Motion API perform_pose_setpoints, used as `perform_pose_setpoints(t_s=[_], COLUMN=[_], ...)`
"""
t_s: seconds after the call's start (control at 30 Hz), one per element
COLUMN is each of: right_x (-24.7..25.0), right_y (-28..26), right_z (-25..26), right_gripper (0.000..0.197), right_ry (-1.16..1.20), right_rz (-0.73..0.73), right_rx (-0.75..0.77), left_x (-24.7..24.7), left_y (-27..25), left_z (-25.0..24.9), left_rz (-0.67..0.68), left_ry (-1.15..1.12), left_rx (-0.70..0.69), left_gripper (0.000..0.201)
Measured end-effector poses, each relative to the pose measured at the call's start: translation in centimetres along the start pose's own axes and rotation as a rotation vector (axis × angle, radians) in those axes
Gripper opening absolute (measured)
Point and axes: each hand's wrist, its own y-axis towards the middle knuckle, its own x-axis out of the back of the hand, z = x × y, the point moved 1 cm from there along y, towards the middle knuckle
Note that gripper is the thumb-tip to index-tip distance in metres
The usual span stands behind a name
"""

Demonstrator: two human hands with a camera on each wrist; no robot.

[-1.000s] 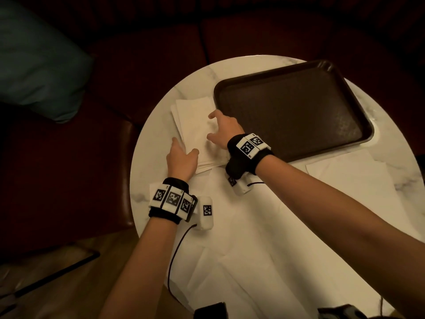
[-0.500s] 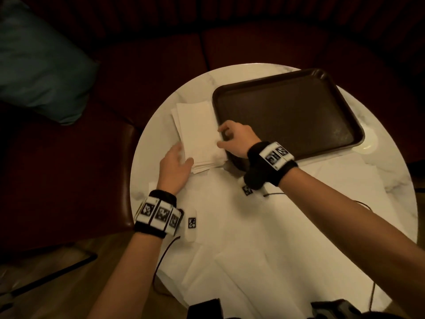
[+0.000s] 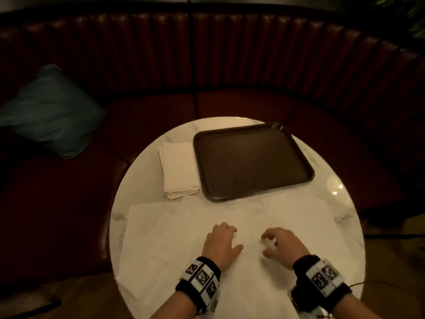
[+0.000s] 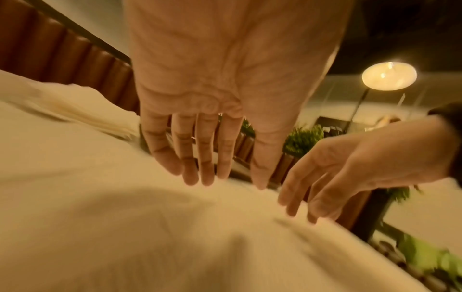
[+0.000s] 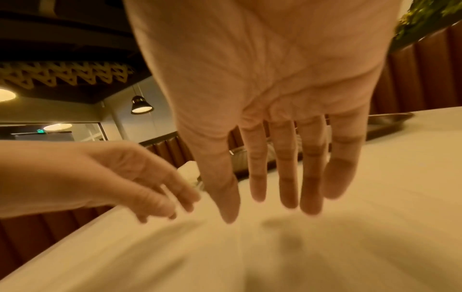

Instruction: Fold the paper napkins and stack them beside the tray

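Note:
A stack of folded white napkins (image 3: 179,170) lies on the round table just left of the dark brown tray (image 3: 250,160). Several unfolded white napkins (image 3: 174,229) overlap across the near half of the table. My left hand (image 3: 222,244) hovers low over the middle napkin, fingers relaxed and holding nothing. My right hand (image 3: 279,245) hangs beside it to the right, fingers loosely bent, also holding nothing. In the left wrist view the left hand (image 4: 210,173) has its fingers straight just above the paper (image 4: 125,227). In the right wrist view the right hand (image 5: 277,197) is stretched out above the sheet (image 5: 325,247).
The white marble table (image 3: 340,192) is small and round; its edge runs close on all sides. A dark red padded bench (image 3: 230,65) curves behind it, with a teal cushion (image 3: 48,111) at the left. A flat napkin (image 3: 301,210) lies at the right, below the tray.
Both hands have left the folded stack beside the tray and drawn back toward me over the unfolded napkins. The head view has lifted, showing more of the bench.

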Motion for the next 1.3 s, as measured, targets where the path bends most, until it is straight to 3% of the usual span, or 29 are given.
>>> perform_pose_setpoints(t_s=[0.17,0.3,0.47,0.57,0.73,0.87,1.0,1.03,1.13,1.3], right_x=[-2.2,-1.9,-1.1,-0.5,0.3,1.0,1.9,2.4,4.6,8.5], right_y=[-1.3,-1.2,-1.1,-1.1,-1.0,-1.3,-1.7,-1.9,-2.2,-2.3], right_z=[-3.9,-5.2,-5.8,-5.5,-4.0,-3.0,-3.0,-3.0,-3.1,-3.4], right_gripper=[0.051,0.052,0.043,0.04,0.065,0.041,0.018,0.016,0.007,0.011], right_ry=[-0.051,-0.012,0.086,0.159,0.168,0.02,-0.035,-0.034,0.052,0.377], right_rz=[-0.076,-0.084,-0.091,-0.159,-0.353,-0.39,-0.414,-0.421,-0.42,-0.353], right_rx=[0.082,0.143,0.225,0.28,0.357,0.356,0.386,0.381,0.324,0.414], left_x=[-2.2,-2.6,-1.5,-0.8,-0.3,-0.1,-0.3,-0.3,0.1,1.7], left_y=[1.7,2.1,1.1,0.5,-0.1,-0.2,-0.1,-0.2,-0.4,-1.0], left_z=[-3.3,-4.6,-5.5,-5.4,-4.8,-4.7,-4.2,-4.2,-4.6,-5.5], left_rz=[0.051,0.005,-0.197,-0.268,-0.236,-0.213,-0.274,-0.31,-0.417,-0.366], left_ry=[0.283,0.309,0.087,-0.229,-0.503,-0.479,-0.431,-0.394,-0.409,-0.926], left_rx=[0.05,0.134,0.156,0.204,0.152,0.116,0.173,0.199,0.232,0.17], left_gripper=[0.077,0.072,0.022,0.014,0.014,0.021,0.011,0.012,0.04,0.07])
